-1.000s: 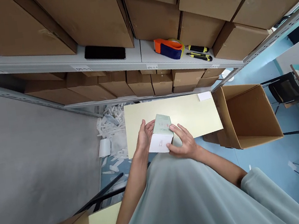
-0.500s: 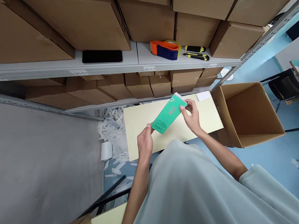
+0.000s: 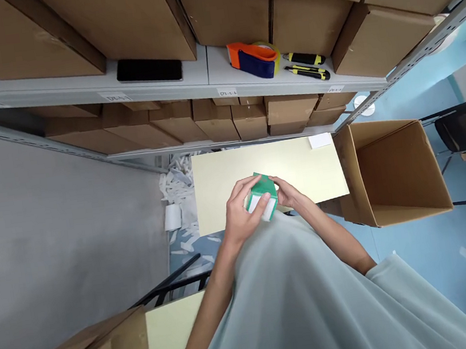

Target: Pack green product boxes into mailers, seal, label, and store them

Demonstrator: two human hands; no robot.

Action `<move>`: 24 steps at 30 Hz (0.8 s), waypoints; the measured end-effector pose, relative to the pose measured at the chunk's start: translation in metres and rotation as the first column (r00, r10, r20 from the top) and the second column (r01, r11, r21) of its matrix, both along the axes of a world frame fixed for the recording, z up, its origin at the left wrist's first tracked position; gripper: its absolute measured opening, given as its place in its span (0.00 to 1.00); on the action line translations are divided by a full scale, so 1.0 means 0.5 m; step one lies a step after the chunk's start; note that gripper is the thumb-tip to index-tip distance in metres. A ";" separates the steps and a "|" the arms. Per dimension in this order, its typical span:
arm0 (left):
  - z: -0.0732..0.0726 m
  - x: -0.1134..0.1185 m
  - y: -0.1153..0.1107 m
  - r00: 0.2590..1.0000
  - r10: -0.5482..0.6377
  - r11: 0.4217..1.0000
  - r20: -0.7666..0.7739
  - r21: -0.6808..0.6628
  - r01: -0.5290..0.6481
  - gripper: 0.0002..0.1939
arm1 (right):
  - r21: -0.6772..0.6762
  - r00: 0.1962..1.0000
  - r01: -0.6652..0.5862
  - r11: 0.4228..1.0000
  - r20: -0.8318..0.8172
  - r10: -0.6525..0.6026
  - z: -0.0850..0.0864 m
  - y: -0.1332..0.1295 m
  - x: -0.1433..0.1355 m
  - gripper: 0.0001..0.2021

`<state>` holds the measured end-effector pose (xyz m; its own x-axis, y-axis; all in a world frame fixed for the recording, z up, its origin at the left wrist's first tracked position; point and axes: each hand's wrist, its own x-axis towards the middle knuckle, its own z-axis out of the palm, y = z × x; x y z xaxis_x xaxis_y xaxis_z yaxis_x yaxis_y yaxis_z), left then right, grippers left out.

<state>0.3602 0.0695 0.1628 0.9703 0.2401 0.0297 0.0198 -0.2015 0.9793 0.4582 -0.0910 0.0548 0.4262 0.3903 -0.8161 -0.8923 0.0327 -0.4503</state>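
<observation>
Between both hands, over the near edge of a pale yellow board (image 3: 219, 170), is a green carton (image 3: 265, 184) with a white face or flap toward me. My left hand (image 3: 240, 211) wraps its left side, thumb across the white part and fingers along the top. My right hand (image 3: 286, 192) grips the carton's right edge. A small white paper (image 3: 319, 140) lies at the board's back right corner.
On the shelf ahead are a black phone (image 3: 149, 70), an orange and blue tape dispenser (image 3: 254, 60) and yellow-black cutters (image 3: 309, 72). An open cardboard box (image 3: 401, 171) stands right of the board; paper scraps (image 3: 180, 182) lie left.
The green piece, earlier flat and stretched between my hands, is now bent or folded into a boxy shape with white showing. My hands have come closer together, and the view has shifted slightly.
</observation>
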 end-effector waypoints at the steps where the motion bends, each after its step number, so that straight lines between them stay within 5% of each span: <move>1: -0.002 0.001 -0.002 1.000 -0.025 1.000 -0.018 0.004 0.025 0.29 | 0.002 0.999 0.008 1.000 -0.044 -0.008 -0.005 -0.007 0.001 0.13; 4: -0.008 0.018 -0.012 0.995 -0.064 0.998 -0.079 -0.034 0.061 0.29 | 0.022 0.990 -0.005 1.000 -0.141 0.008 -0.017 -0.030 0.000 0.16; 9: -0.022 0.068 -0.034 0.983 -0.026 0.994 -0.180 -0.107 0.007 0.30 | 0.108 0.947 -0.185 0.977 -0.244 0.207 -0.036 -0.063 -0.027 0.21; 12: -0.041 0.075 -0.036 0.974 0.016 0.995 -0.225 -0.096 -0.038 0.31 | 0.134 0.941 -0.166 0.977 -0.276 0.198 -0.044 -0.076 -0.034 0.21; 19: -0.162 -0.009 0.009 0.895 0.240 0.944 -0.376 -0.123 -0.305 0.37 | 0.021 0.982 0.089 0.996 -0.171 -0.084 -0.063 -0.078 0.018 0.15; 24: -0.252 -0.069 0.056 0.877 0.293 0.896 -0.382 -0.209 -0.391 0.41 | -0.114 0.984 0.091 0.989 0.161 -0.072 -0.070 -0.014 0.056 0.19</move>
